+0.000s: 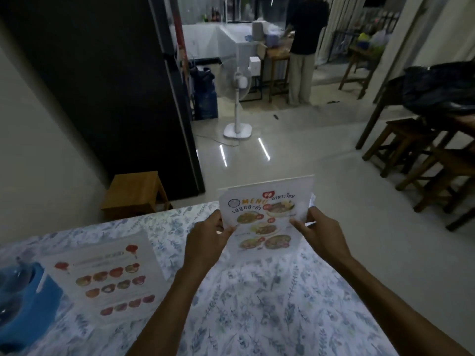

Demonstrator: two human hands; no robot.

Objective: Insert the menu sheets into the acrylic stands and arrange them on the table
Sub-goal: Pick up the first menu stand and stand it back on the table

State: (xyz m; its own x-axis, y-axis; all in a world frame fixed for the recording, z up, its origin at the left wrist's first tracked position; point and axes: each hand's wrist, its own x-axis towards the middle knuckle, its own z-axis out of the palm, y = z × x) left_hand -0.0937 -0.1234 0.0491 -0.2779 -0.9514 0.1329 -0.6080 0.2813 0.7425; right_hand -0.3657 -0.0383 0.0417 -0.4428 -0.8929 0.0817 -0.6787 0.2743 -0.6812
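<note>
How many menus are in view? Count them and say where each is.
2. One menu is held upright between both hands, left hand and right hand. The other menu lies flat on the table, left of them. More may be out of view.

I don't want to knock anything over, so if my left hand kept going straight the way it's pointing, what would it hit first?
Your left hand already grips the menu sheet, so that comes first. Beyond it, probably only the table edge and open floor, though depth is unclear.
</note>
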